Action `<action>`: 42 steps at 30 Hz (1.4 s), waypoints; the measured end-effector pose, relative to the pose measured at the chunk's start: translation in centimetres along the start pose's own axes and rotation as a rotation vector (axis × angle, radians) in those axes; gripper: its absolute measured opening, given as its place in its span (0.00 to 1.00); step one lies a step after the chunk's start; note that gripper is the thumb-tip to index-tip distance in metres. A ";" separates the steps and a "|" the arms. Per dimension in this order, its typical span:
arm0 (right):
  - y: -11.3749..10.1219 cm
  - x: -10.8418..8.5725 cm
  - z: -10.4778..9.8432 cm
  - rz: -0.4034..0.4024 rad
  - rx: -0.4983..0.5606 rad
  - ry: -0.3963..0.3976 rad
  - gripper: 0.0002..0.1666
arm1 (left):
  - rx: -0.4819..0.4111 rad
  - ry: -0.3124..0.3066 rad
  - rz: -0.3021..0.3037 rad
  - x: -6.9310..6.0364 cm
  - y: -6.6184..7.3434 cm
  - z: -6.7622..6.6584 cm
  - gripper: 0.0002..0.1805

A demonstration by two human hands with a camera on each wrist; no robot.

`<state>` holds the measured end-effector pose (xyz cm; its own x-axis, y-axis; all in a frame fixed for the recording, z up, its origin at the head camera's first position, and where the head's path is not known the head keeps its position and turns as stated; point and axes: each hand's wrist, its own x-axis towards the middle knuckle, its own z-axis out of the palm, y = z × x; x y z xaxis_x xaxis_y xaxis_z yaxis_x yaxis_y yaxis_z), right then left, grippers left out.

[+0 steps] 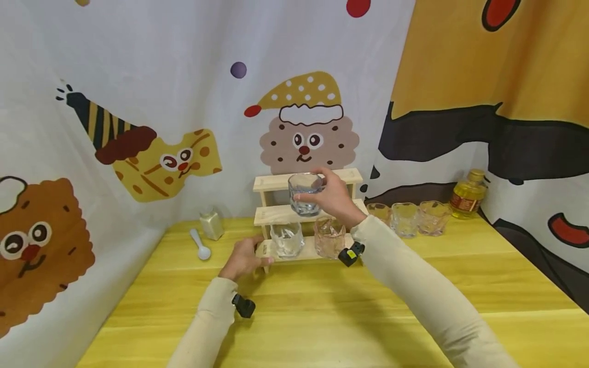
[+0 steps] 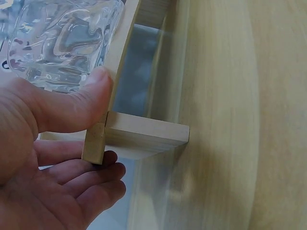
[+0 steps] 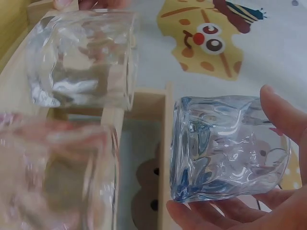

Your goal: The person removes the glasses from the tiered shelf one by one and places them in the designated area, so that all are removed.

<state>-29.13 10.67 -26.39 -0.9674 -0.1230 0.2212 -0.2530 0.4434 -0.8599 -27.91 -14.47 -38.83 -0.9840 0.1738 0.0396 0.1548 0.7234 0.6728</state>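
Note:
A bluish glass (image 1: 304, 195) is gripped between the thumb and fingers of my right hand (image 1: 335, 198), at the middle tier of a wooden rack (image 1: 267, 215). In the right wrist view the bluish glass (image 3: 225, 148) lies close to a tier's edge; contact cannot be told. My left hand (image 1: 244, 258) holds the left end of the lowest tier; in the left wrist view its thumb presses the board beside a clear glass (image 2: 64, 43). On that lowest tier stand the clear glass (image 1: 287, 240) and a pink glass (image 1: 329, 238).
Right of the rack stand a clear glass (image 1: 404, 221), a pinkish glass (image 1: 433, 219) and another glass partly behind my right sleeve. An oil bottle (image 1: 468, 195) is at the back right. A small jar (image 1: 211, 224) and a white spoon (image 1: 201, 246) lie left.

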 end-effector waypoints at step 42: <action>14.3 -9.1 -13.5 0.140 -0.099 -0.040 0.54 | 0.008 -0.020 0.017 0.0 0.2 -0.3 0.29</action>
<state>-24.01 30.11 -34.55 -0.9927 -0.0883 0.0822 -0.1172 0.5434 -0.8312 -27.88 -14.48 -38.47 -0.9793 0.1992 0.0366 0.1724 0.7253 0.6665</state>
